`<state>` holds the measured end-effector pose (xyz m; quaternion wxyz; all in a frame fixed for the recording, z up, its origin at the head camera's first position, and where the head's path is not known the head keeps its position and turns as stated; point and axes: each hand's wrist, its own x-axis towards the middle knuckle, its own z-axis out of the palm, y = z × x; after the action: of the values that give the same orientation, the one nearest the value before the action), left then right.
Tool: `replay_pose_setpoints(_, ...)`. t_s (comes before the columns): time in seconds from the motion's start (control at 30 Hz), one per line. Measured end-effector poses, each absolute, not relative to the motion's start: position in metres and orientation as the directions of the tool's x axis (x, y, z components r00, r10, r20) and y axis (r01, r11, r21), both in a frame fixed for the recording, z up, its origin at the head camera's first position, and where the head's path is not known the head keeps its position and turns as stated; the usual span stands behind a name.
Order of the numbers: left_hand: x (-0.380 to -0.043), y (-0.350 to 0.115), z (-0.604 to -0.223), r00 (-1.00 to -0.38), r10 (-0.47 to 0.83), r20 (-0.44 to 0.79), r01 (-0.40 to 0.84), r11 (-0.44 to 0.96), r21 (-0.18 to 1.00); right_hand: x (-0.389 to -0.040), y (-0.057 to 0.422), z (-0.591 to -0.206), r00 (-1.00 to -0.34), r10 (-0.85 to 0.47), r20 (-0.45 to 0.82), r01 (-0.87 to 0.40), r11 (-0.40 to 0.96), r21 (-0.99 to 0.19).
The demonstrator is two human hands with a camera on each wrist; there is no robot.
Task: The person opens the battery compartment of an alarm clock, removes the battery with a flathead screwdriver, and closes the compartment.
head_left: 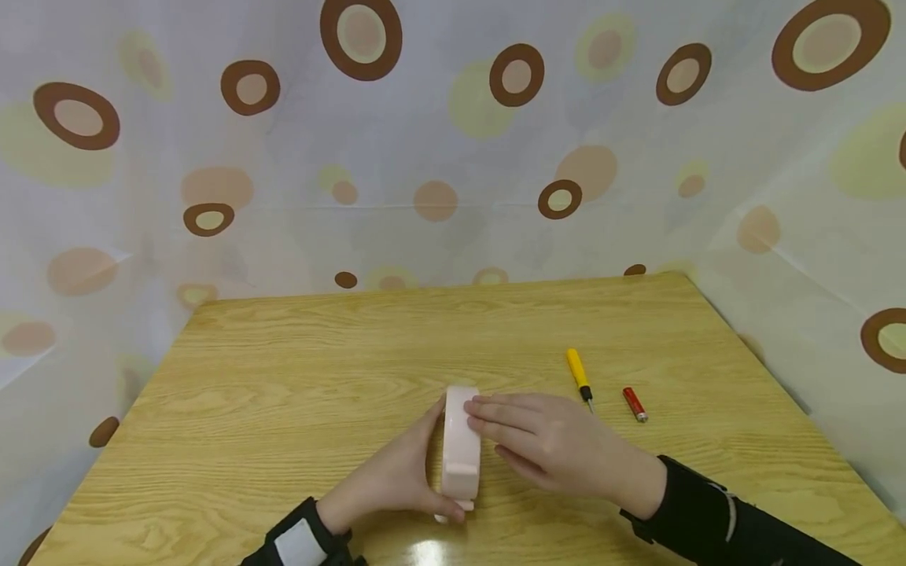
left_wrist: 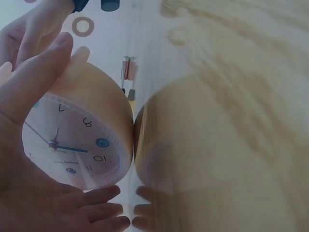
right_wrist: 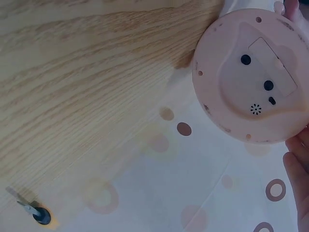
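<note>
A pale pink round alarm clock [head_left: 462, 440] stands on its rim on the wooden table, edge-on in the head view. My left hand [head_left: 396, 472] grips it from the left, thumb at the near end and fingers spread along the far side. Straight fingers of my right hand [head_left: 552, 440] touch the upper rim on the right. The left wrist view shows the clock's dial [left_wrist: 72, 140], numerals turned over. In the right wrist view, the pink back [right_wrist: 231, 92] carries a closed battery cover [right_wrist: 273, 65], two black knobs and small speaker holes.
A screwdriver [head_left: 578, 373] with a yellow handle lies right of the clock, beyond my right hand. Beside it is a red battery [head_left: 635, 405]. Behind the table's far edge hangs a white sheet [head_left: 439, 141] patterned with brown circles.
</note>
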<state>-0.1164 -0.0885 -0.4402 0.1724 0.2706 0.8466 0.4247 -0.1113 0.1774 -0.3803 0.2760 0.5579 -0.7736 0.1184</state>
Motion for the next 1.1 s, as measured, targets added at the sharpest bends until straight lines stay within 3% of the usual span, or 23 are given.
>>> replay_pose_setpoints(0.2,-0.115,-0.083,-0.439,-0.825,0.56,-0.069,0.28,0.513,0.811,-0.111,0.183,-0.383,-0.261,-0.777,0.573,-0.917,0.385,0.104)
replay_pose_setpoints(0.37,-0.113,-0.08,-0.437,-0.835,0.548,-0.054,0.272,0.496,0.824,-0.11,0.184,-0.382,-0.215,-0.74,0.638,-0.913,0.384,0.138)
replay_pose_setpoints(0.5,-0.111,-0.078,-0.435,-0.846,0.531,-0.041,0.258,0.477,0.84,-0.108,0.186,-0.383,-0.236,-0.701,0.673,-0.899,0.421,0.124)
replay_pose_setpoints(0.63,-0.112,-0.079,-0.432,-0.876,0.483,-0.018,0.261,0.505,0.823,-0.104,0.189,-0.386,-0.318,-0.683,0.658,-0.871,0.484,0.081)
replay_pose_setpoints(0.87,-0.113,-0.079,-0.43,-0.91,0.415,0.016,0.298,0.625,0.722,-0.097,0.189,-0.399,-0.541,-0.648,0.536,-0.788,0.613,-0.054)
replay_pose_setpoints(1.1,-0.111,-0.075,-0.429,-0.917,0.397,0.035,0.332,0.716,0.614,-0.097,0.188,-0.407,-0.693,-0.593,0.411,-0.703,0.683,-0.2)
